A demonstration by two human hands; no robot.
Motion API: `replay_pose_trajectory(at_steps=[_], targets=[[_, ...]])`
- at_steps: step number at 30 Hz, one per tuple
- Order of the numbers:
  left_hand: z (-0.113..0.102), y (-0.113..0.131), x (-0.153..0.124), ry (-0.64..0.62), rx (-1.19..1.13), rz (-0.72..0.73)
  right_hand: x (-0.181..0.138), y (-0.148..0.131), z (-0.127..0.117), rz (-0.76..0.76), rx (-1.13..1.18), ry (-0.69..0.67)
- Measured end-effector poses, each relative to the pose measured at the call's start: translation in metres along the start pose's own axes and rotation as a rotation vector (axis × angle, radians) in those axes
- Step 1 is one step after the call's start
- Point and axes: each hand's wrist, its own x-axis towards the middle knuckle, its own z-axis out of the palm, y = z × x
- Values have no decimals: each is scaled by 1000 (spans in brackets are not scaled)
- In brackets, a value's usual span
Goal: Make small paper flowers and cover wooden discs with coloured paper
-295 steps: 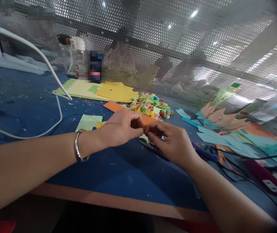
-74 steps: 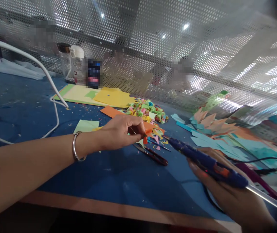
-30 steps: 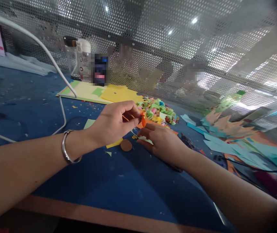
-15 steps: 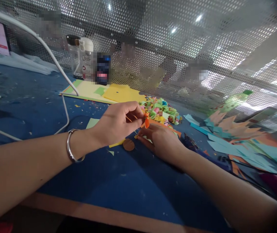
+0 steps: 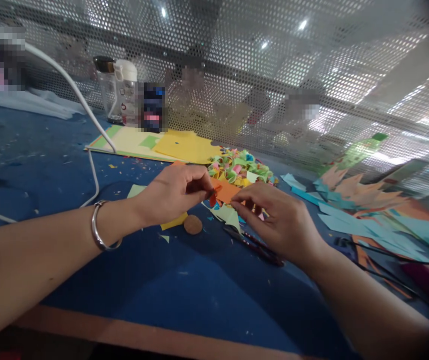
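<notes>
- Left hand [image 5: 172, 192], palm down above the table [image 5: 161, 280], pinches an orange paper piece [image 5: 213, 196].
- Right hand [image 5: 280, 220] hovers beside it, fingers loosely curled, empty.

Blue table [image 5: 49, 165], perforated metal screen [image 5: 237, 60]

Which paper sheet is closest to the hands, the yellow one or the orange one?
The flat orange paper sheet, right behind the left hand and right hand; the yellow paper sheet lies farther back.
</notes>
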Motion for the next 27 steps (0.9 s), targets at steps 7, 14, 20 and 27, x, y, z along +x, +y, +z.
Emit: replay_pose_trajectory(at_steps=[7,14,20,27], targets=[[4,6,-1,-48,58,-26,-3,-7,-1,-39,52,56],[7,5,-2,-44,87,-25,-4,-11,1,-33,119,81],[7,6,-2,-62,68,-29,-4,-12,3,-10,162,96],[8,7,-2,-66,10,-8,-5,-13,3,22,156,139]])
